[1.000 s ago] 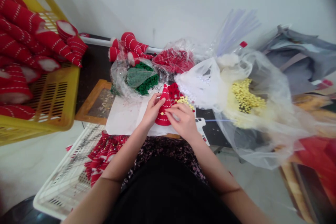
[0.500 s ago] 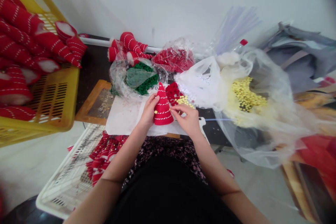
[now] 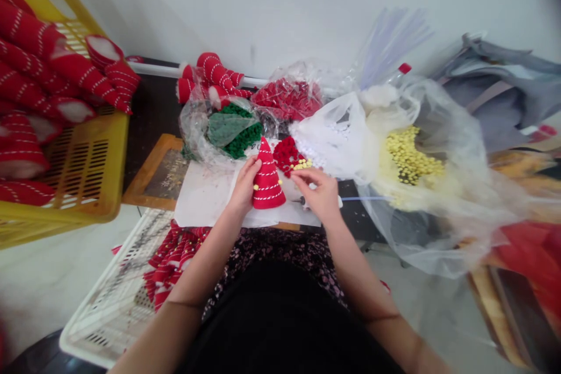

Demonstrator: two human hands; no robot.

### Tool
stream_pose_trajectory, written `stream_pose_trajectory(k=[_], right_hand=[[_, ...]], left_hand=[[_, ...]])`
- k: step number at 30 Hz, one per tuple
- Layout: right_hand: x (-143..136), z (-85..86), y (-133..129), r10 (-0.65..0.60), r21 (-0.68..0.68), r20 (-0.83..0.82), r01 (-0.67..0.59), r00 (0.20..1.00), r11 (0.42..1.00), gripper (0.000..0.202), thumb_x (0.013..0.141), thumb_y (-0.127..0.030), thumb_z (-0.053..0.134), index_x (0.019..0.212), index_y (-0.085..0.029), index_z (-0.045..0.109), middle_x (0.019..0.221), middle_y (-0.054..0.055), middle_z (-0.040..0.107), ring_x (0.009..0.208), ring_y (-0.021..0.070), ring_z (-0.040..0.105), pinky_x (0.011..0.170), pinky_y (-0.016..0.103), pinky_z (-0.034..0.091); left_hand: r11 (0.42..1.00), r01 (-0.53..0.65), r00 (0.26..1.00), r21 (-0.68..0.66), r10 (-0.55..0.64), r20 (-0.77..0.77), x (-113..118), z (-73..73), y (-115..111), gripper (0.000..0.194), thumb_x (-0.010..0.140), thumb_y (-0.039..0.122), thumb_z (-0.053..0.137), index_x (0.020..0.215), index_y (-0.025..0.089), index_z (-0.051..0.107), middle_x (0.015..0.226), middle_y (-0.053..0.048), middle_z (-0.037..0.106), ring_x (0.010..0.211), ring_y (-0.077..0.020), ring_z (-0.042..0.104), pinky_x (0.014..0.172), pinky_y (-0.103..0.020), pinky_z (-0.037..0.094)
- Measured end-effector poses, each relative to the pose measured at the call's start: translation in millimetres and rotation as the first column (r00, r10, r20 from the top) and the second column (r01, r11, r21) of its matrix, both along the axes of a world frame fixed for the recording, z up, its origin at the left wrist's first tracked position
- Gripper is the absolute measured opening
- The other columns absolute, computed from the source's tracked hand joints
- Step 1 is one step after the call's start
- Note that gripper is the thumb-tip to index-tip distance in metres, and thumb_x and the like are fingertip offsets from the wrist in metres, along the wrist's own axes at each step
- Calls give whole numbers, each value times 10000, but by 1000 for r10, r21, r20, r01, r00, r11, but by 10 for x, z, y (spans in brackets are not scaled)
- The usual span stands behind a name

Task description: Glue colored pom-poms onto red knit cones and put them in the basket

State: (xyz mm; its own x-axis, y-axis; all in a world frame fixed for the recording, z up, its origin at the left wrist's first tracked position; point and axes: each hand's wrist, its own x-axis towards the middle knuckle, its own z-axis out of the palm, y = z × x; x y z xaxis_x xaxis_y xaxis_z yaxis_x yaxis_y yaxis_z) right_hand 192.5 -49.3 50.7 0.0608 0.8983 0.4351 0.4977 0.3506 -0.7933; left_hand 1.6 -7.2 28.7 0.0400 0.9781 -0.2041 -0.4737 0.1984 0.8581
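Note:
My left hand [image 3: 246, 183] grips a red cone [image 3: 268, 182] with white stitched bands by its left side, point up, over white paper [image 3: 199, 196]. Two yellow pompoms sit on the cone, one at each side. Just right of the cone, apart from it, is my right hand [image 3: 316, 187], thumb and forefinger together; anything between them is too small to make out. Beyond its fingertips lie small yellow pompoms [image 3: 303, 164] and dark red ones [image 3: 287, 153]. A tool partly hidden under my right hand shows a white end.
Bags of green [image 3: 234, 130], red [image 3: 289, 98] and yellow pompoms [image 3: 412, 155] stand around the paper. At the left, a yellow crate [image 3: 94, 169] holds red cones; a white basket [image 3: 103, 298] below holds more red pieces. A wooden frame [image 3: 151, 172] lies left of the paper.
My right hand has come away from the cone to the right, near the loose pompoms. A yellow pompom now shows on the cone's right side. My left hand keeps its grip.

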Motion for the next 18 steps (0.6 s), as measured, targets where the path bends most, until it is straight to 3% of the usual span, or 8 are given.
stream_pose_trajectory(k=[3, 6, 9, 12, 15, 18], right_hand=[[323, 6, 149, -63, -100, 240, 90, 969, 991, 125, 891, -191, 699, 914, -213, 820, 922, 64, 827, 764, 216, 747, 718, 334, 584], [472, 2, 260, 64, -257, 518, 84, 853, 963, 166, 851, -84, 693, 878, -205, 803, 876, 65, 824, 787, 230, 756, 760, 324, 554], [432, -16, 287, 209, -385, 628, 66, 750, 921, 125, 841, -96, 743, 795, -211, 765, 786, 62, 802, 771, 242, 753, 719, 297, 519], [375, -12, 266, 243, -420, 657, 79, 714, 904, 222, 800, -30, 730, 675, -211, 700, 720, 63, 772, 725, 240, 741, 684, 288, 500], [357, 55, 224, 198, -378, 617, 65, 762, 924, 206, 821, -20, 679, 728, -202, 712, 738, 57, 776, 706, 220, 734, 692, 287, 520], [260, 173, 162, 168, -247, 356, -81, 919, 966, 72, 874, -148, 718, 856, -210, 749, 808, 27, 798, 716, 198, 737, 721, 302, 575]], left_hand=[[1000, 8, 1000, -13, -8, 30, -75, 11, 22, 429, 730, 501, 859, 1015, 222, 700, 912, -24, 774, 949, -268, 754, 807, -339, 575], [999, 32, 998, -7, -32, 63, -111, 24, 38, 465, 710, 495, 868, 1041, 219, 693, 921, -30, 779, 961, -273, 763, 835, -356, 586], [999, 47, 997, -2, -47, 67, -111, 29, 39, 462, 720, 498, 856, 1045, 218, 683, 914, -33, 774, 966, -275, 763, 834, -357, 581], [998, 58, 996, -6, -58, 61, -109, 32, 27, 447, 726, 498, 849, 1032, 218, 680, 911, -33, 771, 961, -275, 761, 819, -351, 570], [998, 59, 997, -8, -58, 58, -114, 34, 15, 430, 725, 482, 850, 1025, 221, 686, 908, -27, 768, 923, -259, 753, 803, -342, 558], [999, 49, 997, -2, -49, 52, -102, 38, 5, 399, 735, 451, 845, 1034, 223, 713, 910, -22, 770, 879, -239, 736, 778, -323, 544]])
